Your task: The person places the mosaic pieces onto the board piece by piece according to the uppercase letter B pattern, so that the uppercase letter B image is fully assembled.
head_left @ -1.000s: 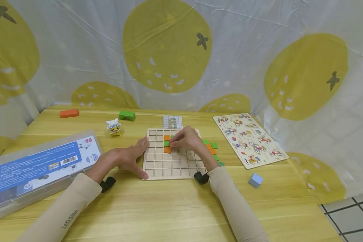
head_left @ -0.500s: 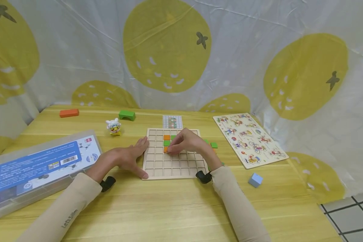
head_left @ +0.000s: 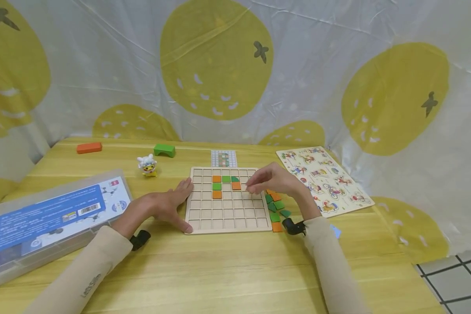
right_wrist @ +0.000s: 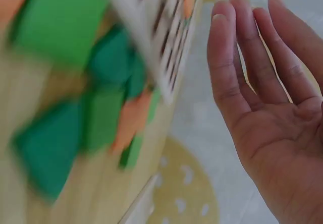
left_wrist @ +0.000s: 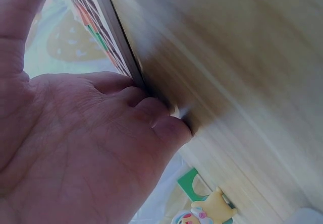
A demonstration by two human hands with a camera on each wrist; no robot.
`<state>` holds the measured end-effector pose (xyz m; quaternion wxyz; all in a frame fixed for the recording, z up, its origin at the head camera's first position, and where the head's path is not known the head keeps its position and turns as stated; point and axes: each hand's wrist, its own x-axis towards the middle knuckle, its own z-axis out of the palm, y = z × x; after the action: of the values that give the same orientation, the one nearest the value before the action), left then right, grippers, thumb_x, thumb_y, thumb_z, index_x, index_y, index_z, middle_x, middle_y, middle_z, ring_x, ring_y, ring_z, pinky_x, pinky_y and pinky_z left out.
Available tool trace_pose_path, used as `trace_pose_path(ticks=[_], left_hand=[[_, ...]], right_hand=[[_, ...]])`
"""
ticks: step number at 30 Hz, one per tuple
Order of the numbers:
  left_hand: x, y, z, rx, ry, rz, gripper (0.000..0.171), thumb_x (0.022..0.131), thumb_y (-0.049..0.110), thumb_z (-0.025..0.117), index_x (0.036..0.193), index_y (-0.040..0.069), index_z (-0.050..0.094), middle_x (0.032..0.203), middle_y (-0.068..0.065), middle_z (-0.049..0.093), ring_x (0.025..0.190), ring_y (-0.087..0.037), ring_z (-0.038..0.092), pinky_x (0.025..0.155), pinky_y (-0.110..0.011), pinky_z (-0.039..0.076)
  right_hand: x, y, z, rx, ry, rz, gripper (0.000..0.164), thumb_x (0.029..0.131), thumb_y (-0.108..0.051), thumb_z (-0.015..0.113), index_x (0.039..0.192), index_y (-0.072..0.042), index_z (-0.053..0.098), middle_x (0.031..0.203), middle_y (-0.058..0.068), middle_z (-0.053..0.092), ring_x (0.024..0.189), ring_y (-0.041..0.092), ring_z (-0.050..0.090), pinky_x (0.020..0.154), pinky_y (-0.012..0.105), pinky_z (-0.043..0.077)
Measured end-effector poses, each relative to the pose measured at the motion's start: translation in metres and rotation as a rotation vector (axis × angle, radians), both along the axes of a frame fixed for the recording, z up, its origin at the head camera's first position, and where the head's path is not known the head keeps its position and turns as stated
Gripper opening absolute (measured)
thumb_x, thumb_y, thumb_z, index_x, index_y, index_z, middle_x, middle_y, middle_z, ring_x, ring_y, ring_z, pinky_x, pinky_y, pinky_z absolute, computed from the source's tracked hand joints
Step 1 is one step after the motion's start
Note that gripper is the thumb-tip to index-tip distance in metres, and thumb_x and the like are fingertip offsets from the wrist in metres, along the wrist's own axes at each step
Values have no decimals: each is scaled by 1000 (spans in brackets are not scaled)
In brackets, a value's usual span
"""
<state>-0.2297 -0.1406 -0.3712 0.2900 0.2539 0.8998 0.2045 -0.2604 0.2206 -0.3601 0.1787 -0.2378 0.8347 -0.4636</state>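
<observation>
Hands (head_left: 168,204) (head_left: 278,179) farther apart now, six tiles (head_left: 217,194) in the gridded board (head_left: 223,213)

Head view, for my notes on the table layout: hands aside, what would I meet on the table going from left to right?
Plastic box → toy figure → green block → grid board → picture puzzle.

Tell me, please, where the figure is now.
In the head view, the figure stands left of the board, close to the green block and slightly nearer the camera than it.
</observation>
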Motion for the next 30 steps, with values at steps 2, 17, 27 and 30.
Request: trace_pose_path(ticks=[2,17,27,30], left_hand=[[0,0,0,-3,0,4,137,84,53,91,170,-6,2,178,-26,-13,164,-50,-4,130,-67,9],[1,0,0,8,-9,1,135,85,52,90,170,-6,2,178,-26,-14,164,-49,-6,130,-68,9],[1,-1,-2,11,-8,5,137,85,52,90,170,-5,0,178,-25,-15,164,-50,-5,130,-67,9],[0,-1,-2,19,-10,1,136,85,51,91,170,-5,0,178,-24,-15,165,-46,-7,131,-66,8]], right_hand=[[4,21,-2,38,33,1,16,96,-3,81,111,2,82,108,14,82,99,31,76,89,39,63],[3,75,-21,222,98,-371,26,91,0,85,115,6,80,109,20,80,99,33,74,114,58,46],[-4,67,-21,310,85,-371,22,85,1,89,104,8,80,94,17,77,87,24,69,72,28,56],[-6,66,-21,329,87,-378,23,83,0,91,102,7,80,91,14,76,84,22,67,71,27,55]])
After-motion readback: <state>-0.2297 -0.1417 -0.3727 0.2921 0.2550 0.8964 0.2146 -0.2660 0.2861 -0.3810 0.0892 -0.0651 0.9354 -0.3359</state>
